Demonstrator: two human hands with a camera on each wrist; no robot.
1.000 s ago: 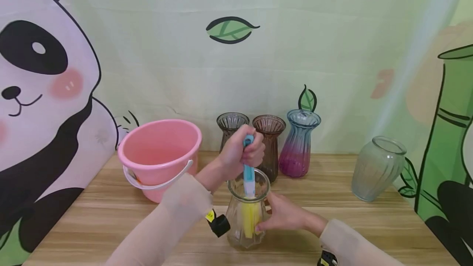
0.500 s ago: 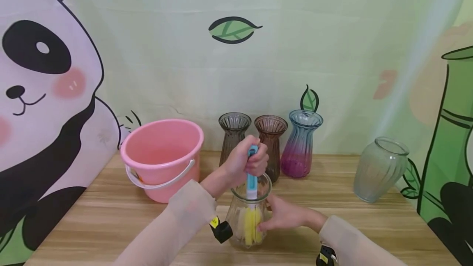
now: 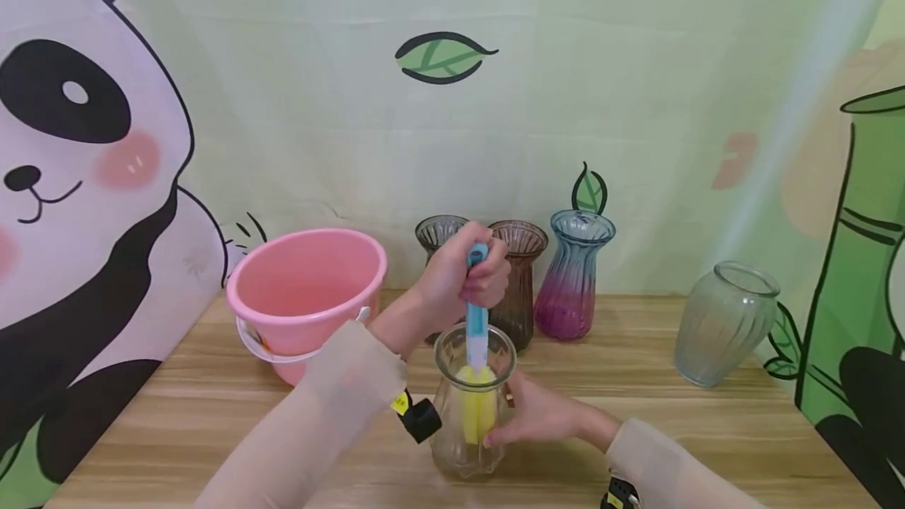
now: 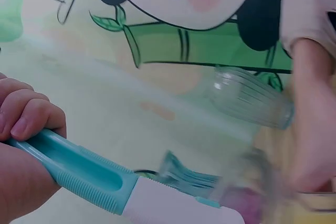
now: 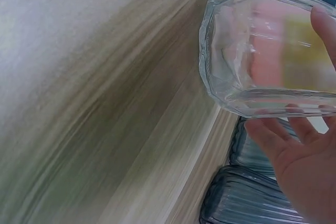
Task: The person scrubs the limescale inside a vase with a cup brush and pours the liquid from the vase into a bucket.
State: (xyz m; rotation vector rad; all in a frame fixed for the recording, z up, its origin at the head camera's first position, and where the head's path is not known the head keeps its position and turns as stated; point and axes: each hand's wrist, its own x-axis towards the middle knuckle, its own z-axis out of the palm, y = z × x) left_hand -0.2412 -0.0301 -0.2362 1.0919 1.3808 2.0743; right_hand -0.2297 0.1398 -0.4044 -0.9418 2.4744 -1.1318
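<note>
My left hand (image 3: 447,281) grips the blue handle of a sponge brush (image 3: 477,324) from above, fingers curled round it. The brush's yellow sponge head (image 3: 478,411) is inside a clear glass vase (image 3: 452,450), which stands upright on the table. With thumb and fingers on opposite sides, my right hand (image 3: 543,411) holds the vase's lower body. In the left wrist view the blue and white brush handle (image 4: 86,171) points away from the curled fingers. The right wrist view shows the vase's faceted base (image 5: 210,56), with yellow seen through the glass.
A pink bucket (image 3: 307,328) with a white handle stands on the wooden table (image 3: 177,430) at left. Behind the clear vase are a grey vase (image 3: 440,232), a brown vase (image 3: 519,289) and a blue-purple vase (image 3: 571,281). A pale frosted glass vase (image 3: 721,328) stands at right.
My left hand pushed the brush lower in the vase, then raised it; the sponge now sits higher than in both earlier frames. My right hand stays round the vase.
</note>
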